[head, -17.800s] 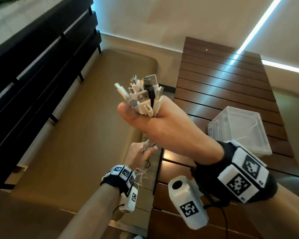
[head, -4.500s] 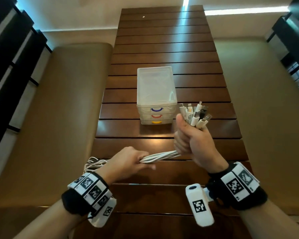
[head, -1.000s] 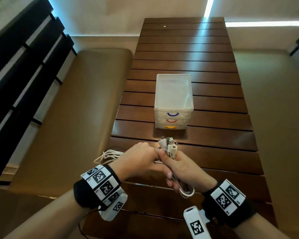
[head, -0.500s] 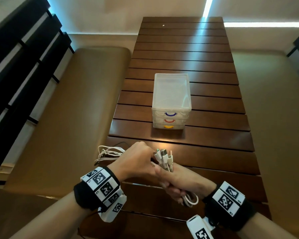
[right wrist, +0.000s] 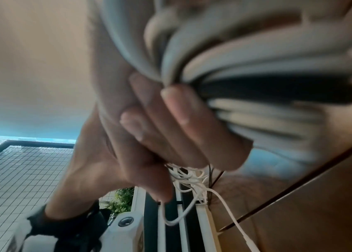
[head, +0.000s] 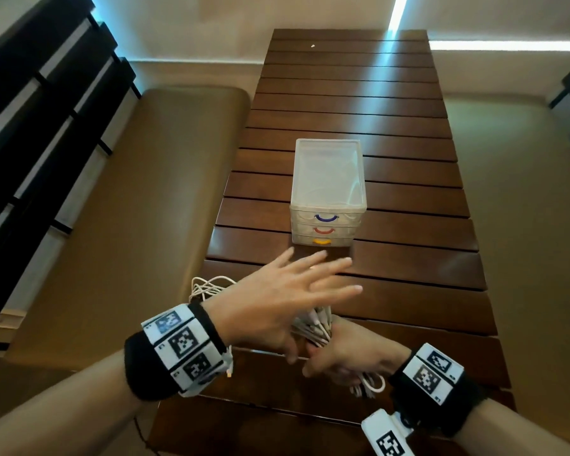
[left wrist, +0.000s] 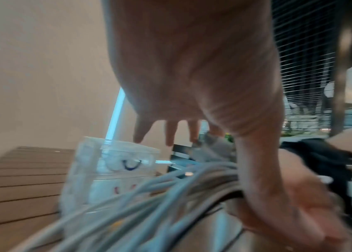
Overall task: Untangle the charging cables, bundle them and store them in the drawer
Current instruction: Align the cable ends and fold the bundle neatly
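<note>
Right hand point(head: 343, 352) grips the cable bundle point(head: 313, 327); left hand point(head: 277, 307), fingers spread and empty, reaches toward the drawer unit point(head: 326, 205), judged next to be opened.

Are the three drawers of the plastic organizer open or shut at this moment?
All shut. On the drawer unit, the blue-handled, red-handled and yellow-handled fronts sit flush; none is pulled out.

Dim warm light, a bright strip glaring at 1 o'clock across the table point(head: 343, 103); both wrist views motion-blurred.
</note>
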The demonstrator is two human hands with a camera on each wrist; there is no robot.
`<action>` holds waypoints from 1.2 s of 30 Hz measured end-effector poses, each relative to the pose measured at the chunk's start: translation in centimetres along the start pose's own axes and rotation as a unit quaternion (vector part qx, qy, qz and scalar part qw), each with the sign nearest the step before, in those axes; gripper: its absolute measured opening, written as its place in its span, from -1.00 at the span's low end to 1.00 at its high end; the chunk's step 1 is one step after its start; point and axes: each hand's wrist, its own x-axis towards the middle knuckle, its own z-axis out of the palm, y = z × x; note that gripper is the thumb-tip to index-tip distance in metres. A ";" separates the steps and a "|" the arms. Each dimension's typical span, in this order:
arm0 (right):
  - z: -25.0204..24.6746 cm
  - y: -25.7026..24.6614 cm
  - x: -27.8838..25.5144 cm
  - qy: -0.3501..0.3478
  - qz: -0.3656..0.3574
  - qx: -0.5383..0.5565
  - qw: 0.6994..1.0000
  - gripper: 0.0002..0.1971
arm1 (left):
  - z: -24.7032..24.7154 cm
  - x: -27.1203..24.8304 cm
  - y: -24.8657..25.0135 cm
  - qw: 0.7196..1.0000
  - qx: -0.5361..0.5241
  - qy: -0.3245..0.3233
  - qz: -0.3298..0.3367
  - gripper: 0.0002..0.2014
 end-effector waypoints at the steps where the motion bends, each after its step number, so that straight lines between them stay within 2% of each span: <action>1: 0.2 -0.1 0.0 0.008 0.023 -0.019 1.000 -0.75 | 0.1 0.3 0.7 0.999 0.034 -0.022 0.019 0.28; 3: 0.3 -0.7 0.0 0.011 0.050 -0.048 0.997 -0.91 | 0.0 1.1 2.0 0.995 0.073 -0.058 0.019 0.15; 5: -0.1 -1.3 -0.2 0.012 0.053 -0.060 0.997 -0.81 | -0.4 1.7 2.7 0.993 0.085 -0.073 -0.028 -0.12; 6: -0.4 -1.7 -0.3 0.004 0.050 -0.062 0.997 -0.80 | -0.5 1.8 2.7 0.994 0.086 -0.060 -0.043 -0.31; 8: -0.8 -2.5 -0.6 -0.020 0.033 -0.067 0.997 -0.81 | -0.7 1.9 2.6 0.994 0.076 -0.065 -0.051 -0.67; 9: -1.0 -2.7 -0.7 -0.028 0.027 -0.071 0.997 -0.77 | -0.8 1.8 2.5 0.994 0.057 -0.075 -0.055 -0.75; 11: -1.5 -2.9 -0.7 -0.040 0.033 -0.059 0.997 -0.73 | -0.9 1.8 2.1 0.995 0.026 -0.081 -0.058 -0.77; 14: -2.6 -2.8 -1.0 -0.077 0.029 0.001 0.997 -0.82 | -0.8 1.9 1.0 0.997 0.014 -0.062 -0.044 -0.77; 18: -2.8 -2.2 -1.0 -0.158 0.006 0.135 0.978 -0.86 | -0.2 1.8 -0.3 1.000 0.015 -0.011 -0.003 -0.86; 20: -2.4 -1.9 -1.1 -0.157 0.007 0.153 0.976 -0.83 | 0.3 1.6 -0.7 1.000 0.004 0.001 0.012 -0.85; 23: -1.7 -1.9 -1.7 -0.094 0.007 0.108 0.990 -0.72 | 0.5 1.7 -1.0 1.000 -0.018 -0.003 0.023 -0.86; 26: -0.3 -2.0 -1.7 0.019 0.019 0.015 1.000 -0.55 | 0.3 2.0 -1.1 0.999 -0.044 -0.012 0.029 -0.84; 28: 0.6 -1.8 -1.1 0.097 0.037 -0.066 0.992 -0.46 | 0.3 2.2 -0.9 0.997 -0.066 -0.042 0.025 -0.85; 30: 0.5 -1.4 -0.7 0.123 0.051 -0.107 0.985 -0.50 | 0.1 2.4 -0.4 0.995 -0.061 -0.077 0.024 -0.81; 33: -1.1 -2.3 -0.6 0.027 0.087 -0.081 0.993 -0.60 | 0.3 2.8 0.0 0.996 -0.043 -0.075 0.012 -0.73; 36: -2.7 -3.0 -0.5 -0.045 0.070 0.005 0.997 -0.65 | 0.3 3.2 0.1 0.998 -0.027 -0.053 -0.011 -0.73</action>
